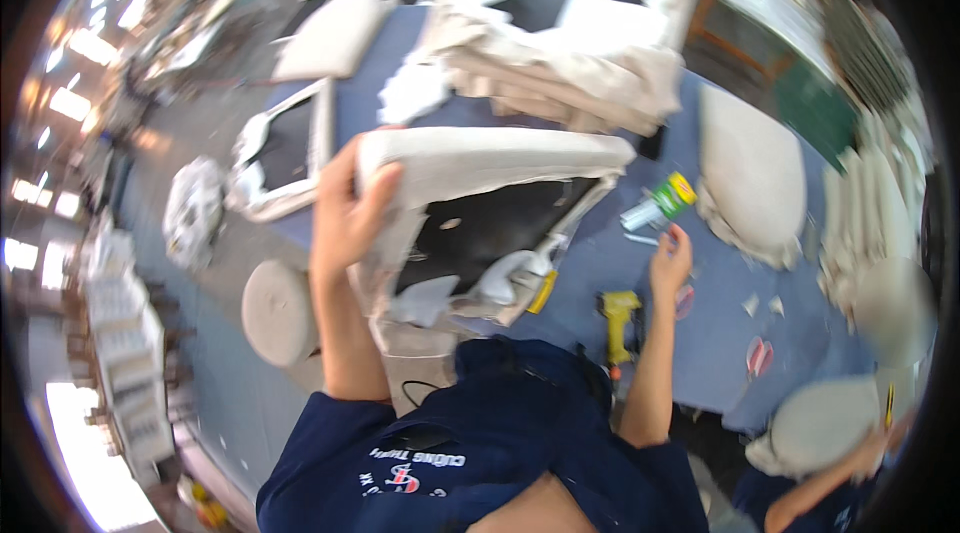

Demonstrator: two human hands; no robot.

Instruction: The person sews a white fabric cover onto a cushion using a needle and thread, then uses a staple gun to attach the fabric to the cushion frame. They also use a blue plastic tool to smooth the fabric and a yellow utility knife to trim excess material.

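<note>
Above the near edge of the blue table (590, 268), close before the body, holds up a cream upholstered panel (480, 233), tilted, black face showing, with loose white fabric (425, 301) bunched along its lower side. Clamps its far left corner in the left hand (347, 213), thumb pressed over the cover. Reaches over the table with the right hand (672, 261), apart from the panel, fingers bent near a pale blue stick (641, 239); cannot tell whether pinching anything. Just beyond, a green and yellow wrapped roll (670, 197). Toward the near edge, left of the right forearm (656, 353), a yellow power tool (620, 321); to the forearm's right, red-handled scissors (760, 358) and small pale scraps (750, 305). Along the right edge, a rounded cream cushion (752, 168). Toward the far edge, heaped cream covers (570, 83). At the left edge, a padded frame (322, 138). Past that edge, lower down, a round cushion (278, 315). By the near right corner, a co-worker's hand (872, 455) beside a pale cushion (820, 423).
</note>
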